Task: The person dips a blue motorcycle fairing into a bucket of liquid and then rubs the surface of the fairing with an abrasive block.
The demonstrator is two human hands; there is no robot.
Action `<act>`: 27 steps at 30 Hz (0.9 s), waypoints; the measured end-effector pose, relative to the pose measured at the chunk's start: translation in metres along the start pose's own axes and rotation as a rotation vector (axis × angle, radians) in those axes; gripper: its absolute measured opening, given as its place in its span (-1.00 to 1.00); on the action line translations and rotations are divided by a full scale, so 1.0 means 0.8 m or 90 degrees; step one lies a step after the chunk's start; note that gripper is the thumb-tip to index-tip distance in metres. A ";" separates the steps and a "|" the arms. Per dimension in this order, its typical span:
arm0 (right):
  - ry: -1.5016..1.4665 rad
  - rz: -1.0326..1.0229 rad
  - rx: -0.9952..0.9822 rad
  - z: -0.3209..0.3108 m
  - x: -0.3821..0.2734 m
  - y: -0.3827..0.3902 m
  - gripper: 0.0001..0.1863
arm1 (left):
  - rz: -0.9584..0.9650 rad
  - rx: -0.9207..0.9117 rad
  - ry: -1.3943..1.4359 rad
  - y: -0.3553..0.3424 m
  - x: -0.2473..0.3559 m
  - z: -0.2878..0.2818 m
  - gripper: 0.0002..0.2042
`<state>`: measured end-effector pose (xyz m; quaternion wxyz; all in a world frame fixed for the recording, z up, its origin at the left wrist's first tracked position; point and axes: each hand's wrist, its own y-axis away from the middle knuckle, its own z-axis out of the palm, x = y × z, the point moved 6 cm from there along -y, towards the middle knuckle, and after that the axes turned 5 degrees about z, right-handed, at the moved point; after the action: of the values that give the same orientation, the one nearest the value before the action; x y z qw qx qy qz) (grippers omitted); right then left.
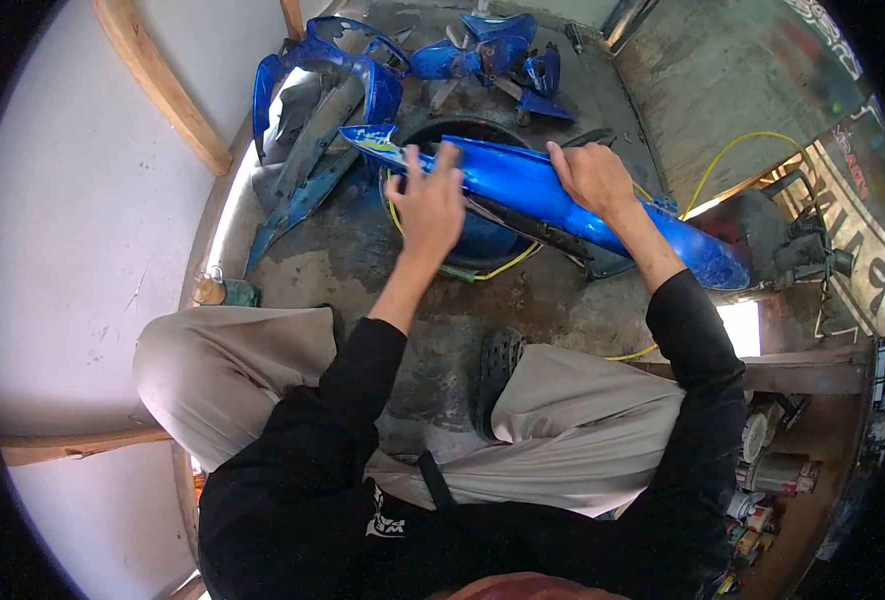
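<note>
A long, glossy blue motorcycle body panel (523, 182) slants across in front of me, its left end higher and its right end lower. My right hand (595, 180) is closed over the panel's far edge, right of the middle. Near the narrow left tip, my left hand (430, 205) is over the panel with its fingers stretched apart and slightly blurred; whether they touch the surface I cannot tell. Yellowish marks show on that tip. Beneath the panel is a dark round tub (493, 240), partly hidden by it.
Several blue body panels (483, 55) lie at the back, with a larger blue fairing (378, 85) and long dark pieces (313, 165) to the left. A yellow hose (723, 165) curves at the right. A small jar (238, 292) stands by the left wall; cans (783, 472) fill the lower right.
</note>
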<state>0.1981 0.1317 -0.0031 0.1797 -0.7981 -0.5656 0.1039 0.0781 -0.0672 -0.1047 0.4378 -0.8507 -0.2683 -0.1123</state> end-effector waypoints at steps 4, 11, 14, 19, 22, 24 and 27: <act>0.006 0.002 -0.002 0.001 -0.001 -0.001 -0.39 | -0.045 -0.001 -0.027 -0.001 -0.026 -0.002 -0.61; -0.012 0.013 -0.004 -0.002 0.002 0.004 -0.42 | 0.138 -0.110 0.136 0.027 0.109 0.001 -0.61; -0.018 0.019 -0.016 -0.008 -0.009 0.000 -0.35 | 0.112 0.001 0.056 0.008 0.050 0.002 -0.62; 0.015 0.008 -0.005 -0.001 -0.001 0.004 -0.35 | 0.003 0.004 -0.022 -0.012 -0.004 -0.001 -0.61; 0.008 0.011 -0.002 0.000 -0.001 0.005 -0.35 | 0.095 -0.021 0.080 0.002 0.059 0.006 -0.61; 0.003 0.019 -0.004 0.000 0.000 0.005 -0.36 | 0.161 -0.053 0.137 0.008 0.090 0.010 -0.62; -0.014 0.008 0.002 -0.003 0.000 0.003 -0.36 | 0.132 -0.039 0.066 -0.009 0.055 0.007 -0.61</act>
<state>0.2009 0.1305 -0.0016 0.1739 -0.8003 -0.5623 0.1149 0.1105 -0.0432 -0.0842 0.4342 -0.8800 -0.1518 -0.1186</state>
